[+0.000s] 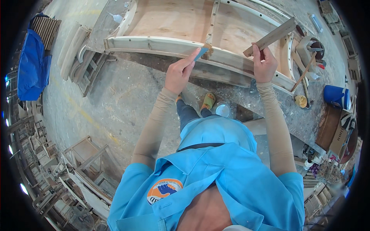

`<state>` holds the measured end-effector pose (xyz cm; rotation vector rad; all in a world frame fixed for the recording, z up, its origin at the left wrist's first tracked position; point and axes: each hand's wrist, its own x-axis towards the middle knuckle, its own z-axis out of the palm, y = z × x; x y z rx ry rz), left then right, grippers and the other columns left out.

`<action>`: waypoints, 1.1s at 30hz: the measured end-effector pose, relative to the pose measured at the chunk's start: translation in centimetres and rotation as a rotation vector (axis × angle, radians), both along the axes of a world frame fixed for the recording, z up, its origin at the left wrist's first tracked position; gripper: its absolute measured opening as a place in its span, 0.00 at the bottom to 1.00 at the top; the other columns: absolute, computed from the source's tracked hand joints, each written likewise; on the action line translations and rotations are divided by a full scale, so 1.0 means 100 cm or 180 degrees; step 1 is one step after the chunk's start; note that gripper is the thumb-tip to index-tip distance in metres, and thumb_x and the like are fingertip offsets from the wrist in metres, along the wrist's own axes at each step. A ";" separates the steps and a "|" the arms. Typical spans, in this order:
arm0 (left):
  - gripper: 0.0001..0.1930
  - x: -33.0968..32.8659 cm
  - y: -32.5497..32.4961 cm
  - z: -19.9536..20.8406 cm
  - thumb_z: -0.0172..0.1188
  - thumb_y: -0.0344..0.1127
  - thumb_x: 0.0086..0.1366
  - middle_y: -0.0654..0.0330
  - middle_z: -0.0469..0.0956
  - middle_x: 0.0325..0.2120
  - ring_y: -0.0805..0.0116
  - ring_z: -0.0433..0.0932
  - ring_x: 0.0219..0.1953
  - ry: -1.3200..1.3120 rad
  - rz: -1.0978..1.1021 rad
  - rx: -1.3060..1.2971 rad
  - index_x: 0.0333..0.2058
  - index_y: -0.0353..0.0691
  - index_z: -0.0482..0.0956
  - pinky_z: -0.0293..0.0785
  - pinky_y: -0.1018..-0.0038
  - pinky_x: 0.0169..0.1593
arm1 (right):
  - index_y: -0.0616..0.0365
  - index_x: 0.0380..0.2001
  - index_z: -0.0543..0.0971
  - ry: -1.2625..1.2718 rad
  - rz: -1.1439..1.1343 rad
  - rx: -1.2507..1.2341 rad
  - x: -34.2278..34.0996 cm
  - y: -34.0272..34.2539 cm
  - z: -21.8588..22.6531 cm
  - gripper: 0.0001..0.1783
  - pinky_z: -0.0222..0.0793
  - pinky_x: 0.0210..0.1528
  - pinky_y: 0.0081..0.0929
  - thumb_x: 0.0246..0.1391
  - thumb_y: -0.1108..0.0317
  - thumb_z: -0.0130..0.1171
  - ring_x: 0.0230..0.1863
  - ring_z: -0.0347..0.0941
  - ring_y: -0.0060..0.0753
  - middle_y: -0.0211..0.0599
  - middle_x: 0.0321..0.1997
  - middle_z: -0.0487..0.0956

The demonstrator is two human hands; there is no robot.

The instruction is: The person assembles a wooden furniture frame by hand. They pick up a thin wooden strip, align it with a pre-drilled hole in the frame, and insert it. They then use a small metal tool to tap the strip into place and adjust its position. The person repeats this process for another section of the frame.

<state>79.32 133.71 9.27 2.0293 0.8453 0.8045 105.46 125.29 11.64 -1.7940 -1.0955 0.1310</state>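
Observation:
A curved wooden frame (162, 45) with panels and dark holes along its edges lies on the worktable in front of me. My left hand (178, 76) is closed round a blue flat putty knife (200, 53), index finger stretched along it. Its tip meets the frame's near rail where a crosspiece joins, and brown filler shows there. Over the right part of the frame, my right hand (264, 64) pinches a flat wooden strip (271, 37), tilted up to the right. What lies on the strip's upper face, I cannot make out.
Beside the frame's right end are a thin stick (305, 73), a small tub of yellowish paste (300, 101) and a blue container (336, 96). A white bottle (115, 17) lies at the back left. Curved wooden parts (73, 50) lean left. A round tin (222, 109) stands by my feet.

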 end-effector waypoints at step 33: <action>0.26 0.010 -0.023 0.007 0.53 0.26 0.63 0.58 0.72 0.22 0.60 0.72 0.22 0.0208 0.0725 0.0860 0.59 0.54 0.70 0.70 0.66 0.28 | 0.58 0.37 0.83 -0.0164 0.0035 0.0142 0.003 0.000 0.000 0.09 0.69 0.28 0.21 0.56 0.66 0.59 0.23 0.74 0.22 0.35 0.24 0.79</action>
